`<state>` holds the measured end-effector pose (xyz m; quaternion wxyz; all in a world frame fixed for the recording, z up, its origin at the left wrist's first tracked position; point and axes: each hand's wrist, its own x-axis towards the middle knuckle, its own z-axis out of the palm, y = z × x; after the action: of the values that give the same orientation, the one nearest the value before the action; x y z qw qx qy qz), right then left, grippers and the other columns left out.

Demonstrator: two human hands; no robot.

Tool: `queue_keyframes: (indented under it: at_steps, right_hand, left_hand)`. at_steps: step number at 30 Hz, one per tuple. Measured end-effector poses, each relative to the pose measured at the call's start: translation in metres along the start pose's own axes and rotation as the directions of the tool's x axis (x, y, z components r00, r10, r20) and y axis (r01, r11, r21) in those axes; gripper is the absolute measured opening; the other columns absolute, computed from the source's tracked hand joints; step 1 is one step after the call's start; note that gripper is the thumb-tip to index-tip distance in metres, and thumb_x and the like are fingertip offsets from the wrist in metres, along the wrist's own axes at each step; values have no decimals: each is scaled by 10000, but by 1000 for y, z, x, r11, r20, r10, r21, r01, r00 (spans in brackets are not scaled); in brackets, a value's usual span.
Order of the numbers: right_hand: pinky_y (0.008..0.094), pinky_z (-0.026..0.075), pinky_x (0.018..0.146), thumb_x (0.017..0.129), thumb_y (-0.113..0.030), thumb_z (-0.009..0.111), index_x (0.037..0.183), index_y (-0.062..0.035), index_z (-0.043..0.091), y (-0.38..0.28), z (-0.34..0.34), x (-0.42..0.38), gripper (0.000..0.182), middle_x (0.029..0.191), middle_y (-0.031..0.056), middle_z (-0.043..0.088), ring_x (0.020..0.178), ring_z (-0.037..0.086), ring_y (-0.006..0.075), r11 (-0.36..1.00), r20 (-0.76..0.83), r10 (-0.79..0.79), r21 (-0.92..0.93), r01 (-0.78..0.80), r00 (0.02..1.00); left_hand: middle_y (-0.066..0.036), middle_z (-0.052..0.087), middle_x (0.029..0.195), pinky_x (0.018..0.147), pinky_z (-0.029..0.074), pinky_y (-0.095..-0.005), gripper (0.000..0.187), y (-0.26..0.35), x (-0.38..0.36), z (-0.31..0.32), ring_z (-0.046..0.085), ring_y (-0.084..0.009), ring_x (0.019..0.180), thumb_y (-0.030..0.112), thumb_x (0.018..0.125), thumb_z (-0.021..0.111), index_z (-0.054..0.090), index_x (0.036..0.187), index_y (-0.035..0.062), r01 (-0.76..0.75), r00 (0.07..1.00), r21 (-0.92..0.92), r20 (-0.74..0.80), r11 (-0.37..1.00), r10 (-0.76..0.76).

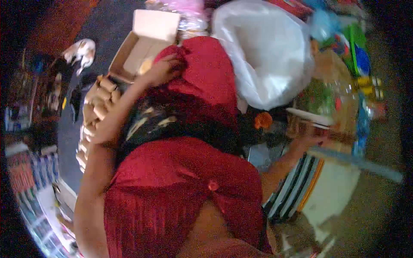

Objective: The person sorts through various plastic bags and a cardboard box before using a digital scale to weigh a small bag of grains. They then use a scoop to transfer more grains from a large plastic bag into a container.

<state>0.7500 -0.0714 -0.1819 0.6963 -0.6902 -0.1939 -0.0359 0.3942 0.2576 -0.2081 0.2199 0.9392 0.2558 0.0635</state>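
Perhaps for support, my left hand [170, 66] rests on red cloth [208, 71] at eleven o'clock; right hand [313, 139] blurs at three; both grips unclear.

Left arm [92, 185] bent beside the torso [185, 189], forearm angled inward; left hand [170, 69] ahead of the torso, fingers loosely curled. Right arm [282, 170] extends off its right; right hand [316, 136] (blurred) grip unclear.
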Motion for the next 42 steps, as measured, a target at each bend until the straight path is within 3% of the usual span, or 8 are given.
queue_keyframes:
  at_steps: [6, 8, 11, 13, 20, 26, 36, 42]
  right_hand:
    - [436, 439, 906, 672, -111, 732, 1300, -83, 242, -170, 187, 5, 797, 1241, 187, 369, 1075, 454, 292, 815, 412, -579, 309, 490, 703]
    - [371, 474, 849, 608, -46, 737, 1260, -47, 334, -197, 251, -27, 766, 1230, 157, 388, 1046, 479, 248, 801, 578, -566, 215, 559, 588]
    - [351, 475, 823, 527, -150, 815, 1256, -60, 332, -192, 339, -83, 879, 1180, 138, 428, 1021, 496, 239, 979, 872, -200, 198, 51, 446]
    - [403, 340, 949, 536, -260, 814, 1259, -46, 340, -155, 388, -115, 890, 1184, 182, 408, 1111, 413, 308, 900, 869, -356, 219, 378, 344]
    - [386, 366, 929, 701, -362, 717, 1305, -8, 305, -139, 455, -195, 813, 1239, 250, 374, 1140, 411, 316, 878, 978, -163, 86, 470, 126]
    - [320, 470, 753, 782, -272, 648, 1232, 16, 386, -103, 467, -217, 595, 1110, 160, 513, 964, 535, 226, 916, 967, 254, -248, -316, -24]
    - [399, 453, 872, 869, -106, 514, 1250, 39, 339, -101, 455, -241, 444, 1151, 153, 483, 1049, 507, 241, 784, 994, 109, -90, -614, -7]
    - [333, 457, 848, 898, -211, 470, 1011, 44, 537, -82, 446, -227, 287, 1004, 140, 583, 936, 564, 200, 970, 967, 241, -239, -36, 78]
  left_hand:
    - [-151, 531, 1133, 932, 380, -346, 397, -9, -31, -25, 493, -271, 1089, 280, 816, 589, 526, 1128, 42, 62, 995, -460, -39, 886, -90]
    - [-145, 530, 1122, 932, 383, -332, 597, 4, -43, -62, 500, -240, 1073, 328, 757, 672, 437, 1222, 35, -1, 979, -642, -156, 767, -129]
    - [-138, 522, 1114, 926, 393, -330, 804, -4, -48, -90, 506, -232, 1051, 288, 690, 748, 304, 1302, 15, -212, 879, -698, -442, 684, -179]
    - [-147, 516, 1118, 917, 402, -329, 844, -15, -57, -97, 509, -233, 1042, 248, 679, 761, 262, 1314, 2, -194, 856, -755, -442, 626, -267]
    - [-145, 553, 1079, 853, 450, -323, 594, -82, -92, -80, 538, -193, 991, 137, 726, 715, 385, 1187, -40, -110, 722, -936, -307, 335, -620]
    - [-129, 531, 1137, 884, 442, -357, 576, -99, -119, -64, 522, -219, 1047, 133, 767, 675, 368, 1237, 2, -335, 760, -917, -126, -218, -637]
    - [-80, 492, 1193, 838, 488, -309, 563, -113, -130, -46, 514, -178, 1057, 58, 775, 640, 356, 1261, 63, -446, 746, -844, -165, -299, -645]
    - [-89, 515, 1155, 876, 466, -375, 397, -205, -220, -29, 511, -230, 1063, 69, 837, 562, 404, 1200, 53, -442, 438, -897, -196, -21, -878]
